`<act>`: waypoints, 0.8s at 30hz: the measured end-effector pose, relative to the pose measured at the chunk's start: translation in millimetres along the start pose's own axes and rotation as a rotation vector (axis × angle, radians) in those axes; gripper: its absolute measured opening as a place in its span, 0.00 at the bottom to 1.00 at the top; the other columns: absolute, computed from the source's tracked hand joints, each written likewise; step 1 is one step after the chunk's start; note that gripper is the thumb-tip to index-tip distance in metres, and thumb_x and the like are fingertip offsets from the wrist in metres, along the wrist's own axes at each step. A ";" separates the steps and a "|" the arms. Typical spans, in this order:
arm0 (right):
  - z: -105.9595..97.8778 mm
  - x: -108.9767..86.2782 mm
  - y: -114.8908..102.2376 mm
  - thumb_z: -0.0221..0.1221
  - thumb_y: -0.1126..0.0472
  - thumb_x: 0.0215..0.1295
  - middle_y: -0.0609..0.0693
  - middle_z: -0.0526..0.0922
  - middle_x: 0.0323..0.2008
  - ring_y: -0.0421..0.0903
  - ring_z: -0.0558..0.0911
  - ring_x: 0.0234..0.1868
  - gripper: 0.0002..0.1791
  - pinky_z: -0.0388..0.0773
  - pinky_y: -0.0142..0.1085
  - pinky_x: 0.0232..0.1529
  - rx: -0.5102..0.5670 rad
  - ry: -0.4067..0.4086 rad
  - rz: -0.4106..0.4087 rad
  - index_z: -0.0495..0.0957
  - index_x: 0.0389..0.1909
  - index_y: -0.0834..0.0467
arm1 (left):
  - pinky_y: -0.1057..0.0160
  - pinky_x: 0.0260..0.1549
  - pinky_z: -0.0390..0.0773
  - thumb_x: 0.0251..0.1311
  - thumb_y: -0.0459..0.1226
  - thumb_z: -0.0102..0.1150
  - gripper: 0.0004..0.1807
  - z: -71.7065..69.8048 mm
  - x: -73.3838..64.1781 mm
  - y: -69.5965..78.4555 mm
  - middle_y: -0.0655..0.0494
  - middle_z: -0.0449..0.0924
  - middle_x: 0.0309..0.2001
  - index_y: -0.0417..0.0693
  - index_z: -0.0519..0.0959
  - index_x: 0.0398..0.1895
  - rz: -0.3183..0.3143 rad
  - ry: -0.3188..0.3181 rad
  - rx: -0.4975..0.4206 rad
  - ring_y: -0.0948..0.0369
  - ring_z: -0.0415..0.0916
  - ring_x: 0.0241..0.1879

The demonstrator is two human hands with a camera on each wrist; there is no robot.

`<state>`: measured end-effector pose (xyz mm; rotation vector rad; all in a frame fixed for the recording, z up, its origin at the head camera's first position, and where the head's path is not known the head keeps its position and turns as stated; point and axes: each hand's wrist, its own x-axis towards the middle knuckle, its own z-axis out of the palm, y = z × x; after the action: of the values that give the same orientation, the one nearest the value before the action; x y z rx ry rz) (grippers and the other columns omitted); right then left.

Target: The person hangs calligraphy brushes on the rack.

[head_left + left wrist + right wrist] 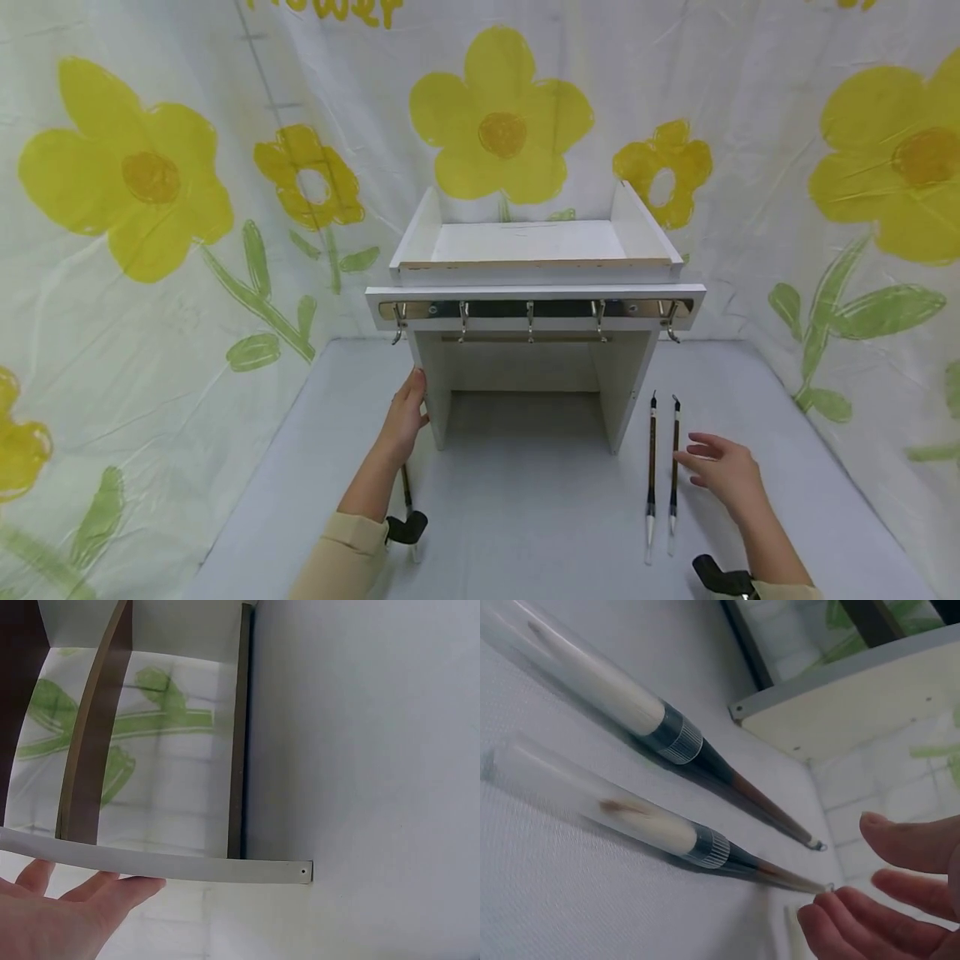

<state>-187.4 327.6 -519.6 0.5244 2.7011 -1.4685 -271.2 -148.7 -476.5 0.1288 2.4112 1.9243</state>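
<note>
L hand (405,412) bracing, R hand (723,471) prob. mid-pick-up

L fingers fairly straight, against L side of white box-shaped shelf unit (532,275). Thin dark-handled brush (406,483) nearby, part-hidden. R of unit, flat on pale smooth tabletop (525,525): slim brown-handled brush (652,454) & near-identical twin brush (674,483); clear plastic caps (577,679) contain white bristles (634,701). R fingers loosely spread by twin; contact unclear. Next move likely calls for thumb-finger pinch.
</note>
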 end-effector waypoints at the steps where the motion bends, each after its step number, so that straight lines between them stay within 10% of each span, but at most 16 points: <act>1: 0.8 1.0 0.6 0.67 0.55 0.66 0.75 0.74 0.62 0.63 0.84 0.52 0.37 0.88 0.40 0.39 0.007 -0.004 0.005 0.66 0.69 0.71 | 0.33 0.67 0.63 0.71 0.70 0.23 0.48 0.3 0.0 -0.2 0.42 0.43 0.81 0.49 0.42 0.83 0.000 0.002 0.003 0.40 0.45 0.79; 24: 20.0 13.0 7.3 0.73 0.64 0.56 0.75 0.72 0.60 0.69 0.78 0.56 0.42 0.87 0.40 0.36 -0.047 0.018 0.017 0.64 0.68 0.73 | 0.35 0.67 0.65 0.74 0.67 0.24 0.46 -1.7 -0.1 0.2 0.43 0.43 0.82 0.47 0.43 0.82 -0.007 -0.006 -0.012 0.43 0.45 0.79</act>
<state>-200.3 318.5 -539.0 0.5605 2.7300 -1.3999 -271.2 -150.3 -475.9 0.1254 2.3932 1.9324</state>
